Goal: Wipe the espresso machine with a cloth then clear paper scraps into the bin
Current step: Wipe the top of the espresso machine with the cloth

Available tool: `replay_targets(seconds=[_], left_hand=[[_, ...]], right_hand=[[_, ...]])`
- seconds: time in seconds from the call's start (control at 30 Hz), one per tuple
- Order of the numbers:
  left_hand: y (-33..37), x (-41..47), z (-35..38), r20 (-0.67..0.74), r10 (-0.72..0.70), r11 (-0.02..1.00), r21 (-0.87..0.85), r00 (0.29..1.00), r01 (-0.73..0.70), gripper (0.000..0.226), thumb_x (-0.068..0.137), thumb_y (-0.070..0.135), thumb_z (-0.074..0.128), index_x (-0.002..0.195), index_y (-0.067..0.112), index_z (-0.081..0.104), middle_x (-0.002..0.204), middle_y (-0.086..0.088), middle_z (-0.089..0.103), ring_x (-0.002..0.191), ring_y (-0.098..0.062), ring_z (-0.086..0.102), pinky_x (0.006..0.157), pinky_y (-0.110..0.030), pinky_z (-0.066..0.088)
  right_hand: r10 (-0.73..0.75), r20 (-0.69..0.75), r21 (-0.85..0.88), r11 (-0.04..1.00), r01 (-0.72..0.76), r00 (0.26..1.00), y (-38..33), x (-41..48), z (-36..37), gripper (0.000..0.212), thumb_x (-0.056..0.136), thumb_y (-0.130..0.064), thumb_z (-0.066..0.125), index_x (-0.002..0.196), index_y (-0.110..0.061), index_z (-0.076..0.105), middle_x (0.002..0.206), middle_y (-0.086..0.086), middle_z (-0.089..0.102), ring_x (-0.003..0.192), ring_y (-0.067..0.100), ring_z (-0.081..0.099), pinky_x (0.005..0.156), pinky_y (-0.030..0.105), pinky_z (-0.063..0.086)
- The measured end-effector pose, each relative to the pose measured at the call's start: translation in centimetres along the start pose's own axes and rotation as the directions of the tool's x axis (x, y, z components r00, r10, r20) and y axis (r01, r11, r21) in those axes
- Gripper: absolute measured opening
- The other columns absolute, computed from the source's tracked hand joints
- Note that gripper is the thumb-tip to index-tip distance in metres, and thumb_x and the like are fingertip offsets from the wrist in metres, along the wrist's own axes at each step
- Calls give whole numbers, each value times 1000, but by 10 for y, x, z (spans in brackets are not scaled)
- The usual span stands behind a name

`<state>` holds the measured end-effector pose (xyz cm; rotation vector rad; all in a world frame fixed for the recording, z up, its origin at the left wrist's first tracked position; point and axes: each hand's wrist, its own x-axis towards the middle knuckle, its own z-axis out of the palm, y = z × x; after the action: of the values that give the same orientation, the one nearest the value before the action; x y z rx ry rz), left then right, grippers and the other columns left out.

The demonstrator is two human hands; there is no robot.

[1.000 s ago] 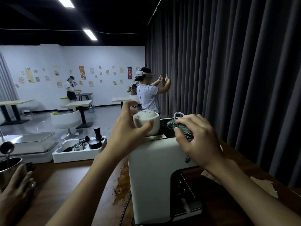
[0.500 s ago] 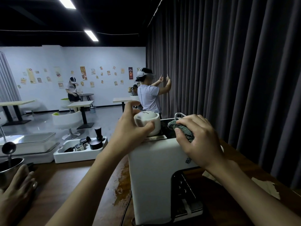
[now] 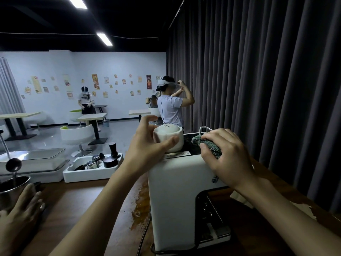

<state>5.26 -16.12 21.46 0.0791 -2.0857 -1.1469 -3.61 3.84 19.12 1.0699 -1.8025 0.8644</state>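
Head view: your left hand (image 3: 145,150) curls its grip round the white upturned ceramic cup (image 3: 168,137) on top of the white boxy espresso machine (image 3: 175,191). Your right hand (image 3: 227,156) grips the bunched grey-green knitted cloth (image 3: 208,145) on the machine's top (near corner). Torn pale paper scraps (image 3: 302,207) lie on the brown wooden bench (image 3: 73,200), right of the machine.

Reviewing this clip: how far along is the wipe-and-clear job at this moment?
Nothing looks finished yet. In hand: the right hand grips the cloth on top of the espresso machine, while the left hand holds the upside-down cup there, so wiping seems under way. Left: paper scraps lie on the table to the right of the machine; no bin is in view.
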Motion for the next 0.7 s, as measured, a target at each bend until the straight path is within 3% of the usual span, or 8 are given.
replay_targets(seconds=[0.1, 0.17, 0.23, 0.27, 0.37, 0.47, 0.53, 0.7], left_hand=[[7, -12, 5, 72, 72, 988, 134, 995, -81, 67, 74, 57, 66, 132, 30, 46, 131, 4, 51, 113, -18, 59, 97, -45, 54], [10, -18, 8, 118, 112, 969, 209, 987, -135, 70, 75, 61, 60, 136, 31, 43, 135, 9, 41, 118, -22, 56, 100, -46, 51], [9, -20, 9, 132, 118, 956, 252, 984, -148, 71, 78, 56, 61, 141, 30, 39, 138, 12, 39, 120, -25, 56, 102, -47, 49], [8, -20, 8, 134, 118, 953, 262, 984, -150, 71, 79, 54, 61, 142, 31, 38, 139, 12, 39, 120, -26, 56, 103, -47, 49], [5, -21, 6, 155, 130, 946, 276, 979, -170, 73, 79, 53, 62, 143, 32, 36, 142, 13, 35, 123, -25, 54, 105, -47, 47], [4, -21, 8, 156, 140, 944, 278, 978, -180, 74, 79, 53, 61, 144, 31, 35, 143, 13, 34, 124, -25, 53, 105, -48, 46], [3, -21, 9, 153, 142, 939, 292, 978, -182, 73, 79, 53, 60, 144, 31, 34, 143, 12, 33, 124, -24, 51, 105, -48, 46], [3, -22, 8, 159, 145, 935, 301, 977, -188, 74, 79, 54, 58, 145, 31, 34, 143, 10, 32, 127, -22, 48, 105, -49, 44]], right_hand=[[12, 92, 59, 998, -17, 996, -2, 14, -9, 15, 88, -21, 63, 96, -10, 71, 89, 2, 66, 83, 20, 61, 77, 41, 50], [77, 88, 134, 987, -88, 993, -3, 30, -16, 13, 91, -20, 64, 101, -13, 69, 93, 1, 66, 84, 15, 62, 74, 30, 52], [162, 111, 159, 971, -178, 981, -5, 45, -21, 22, 95, -28, 58, 111, -17, 66, 104, -1, 63, 95, 14, 61, 81, 21, 48], [191, 208, 130, 967, -221, 959, -5, 51, -23, 29, 96, -37, 53, 116, -20, 65, 110, -2, 61, 102, 15, 58, 89, 26, 46], [205, 635, -117, 979, -170, 745, 1, 55, -40, 48, 89, -60, 46, 130, -37, 56, 136, -12, 48, 128, 11, 41, 111, 43, 28], [121, 795, -119, 992, -42, 594, 8, 52, -59, 55, 89, -58, 52, 141, -43, 42, 149, -25, 29, 125, -11, 20, 113, 37, 20], [71, 800, -60, 997, -39, 596, 8, 51, -60, 48, 93, -49, 54, 140, -41, 45, 146, -25, 34, 123, -13, 25, 113, 39, 27], [118, 629, -131, 990, -45, 768, 3, 59, -33, 40, 94, -30, 60, 133, -32, 52, 126, -10, 55, 119, 12, 51, 105, 47, 37]])
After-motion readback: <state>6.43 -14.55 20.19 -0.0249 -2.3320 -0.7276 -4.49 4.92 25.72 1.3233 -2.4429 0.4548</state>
